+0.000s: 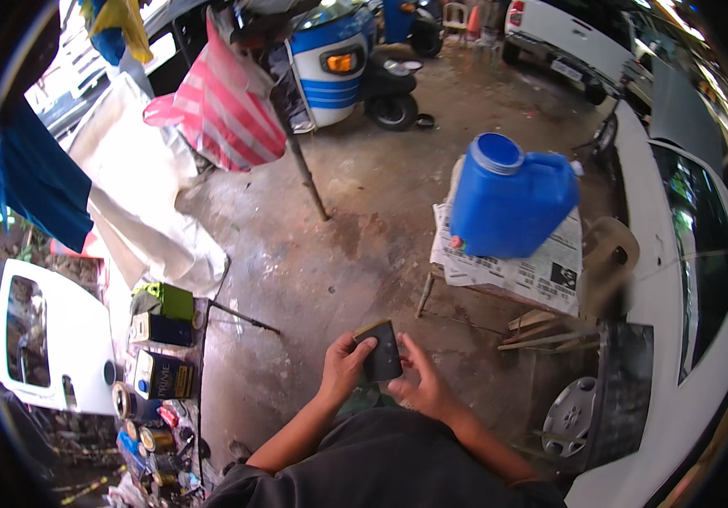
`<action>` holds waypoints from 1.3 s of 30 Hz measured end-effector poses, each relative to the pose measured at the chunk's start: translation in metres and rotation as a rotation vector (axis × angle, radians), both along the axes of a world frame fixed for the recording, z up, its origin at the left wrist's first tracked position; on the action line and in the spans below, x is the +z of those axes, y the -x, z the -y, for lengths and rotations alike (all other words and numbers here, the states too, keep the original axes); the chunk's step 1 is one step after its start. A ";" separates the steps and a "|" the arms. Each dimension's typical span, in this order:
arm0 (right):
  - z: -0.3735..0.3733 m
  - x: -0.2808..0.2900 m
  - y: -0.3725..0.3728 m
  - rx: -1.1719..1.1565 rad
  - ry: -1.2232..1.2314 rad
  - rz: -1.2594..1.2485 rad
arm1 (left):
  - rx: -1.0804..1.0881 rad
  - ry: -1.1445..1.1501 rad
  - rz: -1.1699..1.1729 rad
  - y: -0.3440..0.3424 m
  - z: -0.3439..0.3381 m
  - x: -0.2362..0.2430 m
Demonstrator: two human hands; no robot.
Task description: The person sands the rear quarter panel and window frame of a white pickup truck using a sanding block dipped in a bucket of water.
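My left hand (344,366) is closed on a dark, flat rectangular pad (383,356) with a yellowish upper edge, its thumb lying across the dark face. It could be a sanding pad, but I cannot make out the kind for certain. My right hand (423,383) is beside the pad's right edge, fingers apart and slightly curved. Whether its fingertips touch the pad is unclear. Both hands are held low in front of my dark shirt.
Right of centre, a blue jerrycan (516,203) stands on a newspaper-covered table (499,275). A white car (664,254) lines the right side, near a wheel cover (570,415). Cans (163,375) crowd a bench at left, beside a white car door (55,339). A striped bag (228,106) hangs beyond.
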State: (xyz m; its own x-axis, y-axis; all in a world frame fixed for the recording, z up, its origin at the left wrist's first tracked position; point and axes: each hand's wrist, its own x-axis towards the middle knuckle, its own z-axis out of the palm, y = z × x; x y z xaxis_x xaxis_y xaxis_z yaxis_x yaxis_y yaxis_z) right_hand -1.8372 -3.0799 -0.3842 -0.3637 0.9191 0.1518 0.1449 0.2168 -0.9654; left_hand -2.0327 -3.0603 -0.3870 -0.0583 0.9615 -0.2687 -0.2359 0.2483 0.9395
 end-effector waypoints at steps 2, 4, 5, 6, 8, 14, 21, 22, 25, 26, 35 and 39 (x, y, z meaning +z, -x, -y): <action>-0.045 -0.018 0.015 -0.009 0.349 -0.309 | -0.042 -0.017 -0.037 0.010 -0.029 -0.003; -0.099 -0.011 0.032 -0.048 0.348 -0.363 | -0.118 0.022 0.002 0.016 -0.066 0.013; -0.128 -0.010 0.040 -0.049 0.378 -0.348 | -0.142 -0.009 0.012 0.023 -0.089 0.005; -0.155 -0.009 0.049 -0.054 0.408 -0.332 | -0.160 -0.015 -0.019 0.031 -0.110 -0.001; -0.208 -0.005 0.066 -0.127 0.368 -0.259 | -0.208 -0.027 -0.084 0.049 -0.159 -0.003; -0.342 -0.002 0.111 -0.220 0.309 -0.248 | -0.187 0.029 0.007 0.095 -0.311 0.015; -0.459 0.006 0.116 -0.396 0.289 -0.270 | -0.335 -0.063 -0.162 0.092 -0.465 0.027; -0.474 0.005 0.112 -0.435 0.326 -0.316 | -0.367 -0.078 -0.198 0.088 -0.484 0.024; -0.524 -0.001 0.101 -0.510 0.202 -0.256 | -0.431 -0.080 -0.226 0.077 -0.544 0.017; -0.540 0.001 0.093 -0.520 0.202 -0.270 | -0.483 -0.092 -0.221 0.067 -0.567 0.020; -0.659 -0.006 0.002 -0.844 0.262 -0.442 | -0.875 -0.085 -0.219 -0.051 -0.753 0.018; -0.701 -0.002 -0.033 -0.925 0.245 -0.396 | -1.076 -0.281 -0.284 -0.096 -0.825 0.016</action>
